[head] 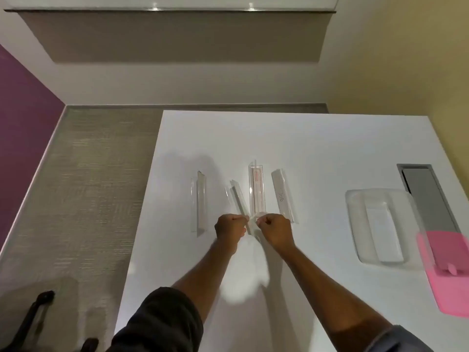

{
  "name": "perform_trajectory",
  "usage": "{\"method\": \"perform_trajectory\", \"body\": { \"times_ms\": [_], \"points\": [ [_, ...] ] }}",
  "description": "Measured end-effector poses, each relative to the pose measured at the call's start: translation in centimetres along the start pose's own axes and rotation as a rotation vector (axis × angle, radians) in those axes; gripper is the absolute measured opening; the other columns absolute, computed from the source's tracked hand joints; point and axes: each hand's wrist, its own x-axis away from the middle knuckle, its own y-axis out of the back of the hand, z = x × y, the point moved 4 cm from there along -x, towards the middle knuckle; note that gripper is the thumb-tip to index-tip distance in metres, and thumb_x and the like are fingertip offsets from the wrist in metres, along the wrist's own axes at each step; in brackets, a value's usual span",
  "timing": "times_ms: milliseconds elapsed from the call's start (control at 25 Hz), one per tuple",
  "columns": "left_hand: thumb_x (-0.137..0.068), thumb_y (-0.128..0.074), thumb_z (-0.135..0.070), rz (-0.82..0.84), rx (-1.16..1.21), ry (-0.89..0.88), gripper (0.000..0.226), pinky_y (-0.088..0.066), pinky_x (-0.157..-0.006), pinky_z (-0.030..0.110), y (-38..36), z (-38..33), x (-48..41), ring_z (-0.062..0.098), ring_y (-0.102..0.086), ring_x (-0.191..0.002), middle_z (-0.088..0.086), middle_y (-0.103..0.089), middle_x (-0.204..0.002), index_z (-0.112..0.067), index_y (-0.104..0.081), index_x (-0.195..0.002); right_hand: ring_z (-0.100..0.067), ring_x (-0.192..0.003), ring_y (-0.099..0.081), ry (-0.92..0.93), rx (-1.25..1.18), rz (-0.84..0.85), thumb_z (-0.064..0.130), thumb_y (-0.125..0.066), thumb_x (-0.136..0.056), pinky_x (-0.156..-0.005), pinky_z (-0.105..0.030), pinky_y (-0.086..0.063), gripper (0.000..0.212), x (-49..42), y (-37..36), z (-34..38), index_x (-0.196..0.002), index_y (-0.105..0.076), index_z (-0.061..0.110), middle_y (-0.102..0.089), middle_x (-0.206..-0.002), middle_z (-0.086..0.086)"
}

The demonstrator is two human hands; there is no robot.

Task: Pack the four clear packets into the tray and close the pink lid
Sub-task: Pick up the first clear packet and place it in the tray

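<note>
Four long clear packets lie on the white table [317,148]. The leftmost packet [198,203] lies apart. The second packet [237,199] leans rightward, and my left hand [231,231] pinches its near end. The third packet [256,190] holds something pink, and my right hand [275,231] pinches its near end. The fourth packet [283,195] lies just right of it. The clear tray [355,224] sits at the right with its pink lid [446,273] open flat beside it.
A grey recessed panel [426,199] is set into the table behind the tray. The table's left edge drops to a carpeted floor. A dark object [38,313] lies on the floor at the lower left.
</note>
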Motion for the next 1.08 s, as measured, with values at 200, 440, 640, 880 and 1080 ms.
{"method": "perform_trajectory", "body": {
  "times_ms": [200,440,640,880,1080],
  "points": [
    [-0.090,-0.089,-0.027,-0.048,-0.032,-0.014,0.020,-0.070,-0.087,0.046,-1.1,0.6,-0.6,0.036,-0.082,-0.087,0.012,-0.083,-0.088,-0.008,-0.083,-0.093,-0.021,-0.053,-0.055,-0.044,0.019,0.045,0.010,-0.060,-0.093,-0.060,-0.041,-0.055,0.034,-0.3,-2.3,-1.5,-0.061,-0.065,0.002,-0.062,-0.055,-0.007],
    [-0.094,-0.085,-0.018,-0.125,-0.087,-0.087,0.019,-0.071,-0.083,0.047,-1.2,0.5,-0.4,0.032,-0.082,-0.082,0.010,-0.082,-0.084,-0.017,-0.076,-0.078,-0.022,-0.068,-0.070,-0.044,-0.039,0.026,0.014,-0.063,-0.095,-0.072,-0.042,-0.062,0.027,-0.2,-3.6,-2.1,-0.072,-0.076,0.012,-0.074,-0.069,0.003],
    [-0.096,-0.083,-0.016,-0.130,-0.035,-0.067,0.007,-0.070,-0.086,0.038,0.0,1.3,0.0,0.031,-0.081,-0.095,0.004,-0.078,-0.104,-0.016,-0.077,-0.093,-0.021,-0.086,-0.074,-0.148,-0.129,0.030,0.019,-0.076,-0.098,-0.079,-0.026,-0.058,0.008,0.5,-3.7,-1.8,-0.101,-0.076,0.012,-0.076,-0.091,0.004],
    [-0.093,-0.086,-0.018,-0.071,0.142,0.037,0.035,-0.068,-0.095,0.041,1.0,1.0,1.3,0.034,-0.078,-0.106,0.008,-0.076,-0.129,-0.008,-0.077,-0.126,-0.029,-0.075,-0.071,-0.153,-0.359,0.232,0.035,-0.088,-0.089,-0.086,-0.044,-0.066,0.029,1.1,-2.4,-2.2,-0.100,-0.080,0.009,-0.081,-0.094,-0.014],
    [-0.091,-0.088,-0.011,0.086,0.283,0.076,0.038,-0.071,-0.085,0.043,-0.3,1.1,3.7,0.042,-0.078,-0.112,0.011,-0.073,-0.134,-0.004,-0.076,-0.126,-0.040,-0.104,-0.079,-0.103,-0.447,0.301,0.042,-0.098,-0.071,-0.101,-0.057,-0.062,0.045,2.5,0.9,-2.3,-0.112,-0.085,0.029,-0.085,-0.105,-0.004]
  ]
}}
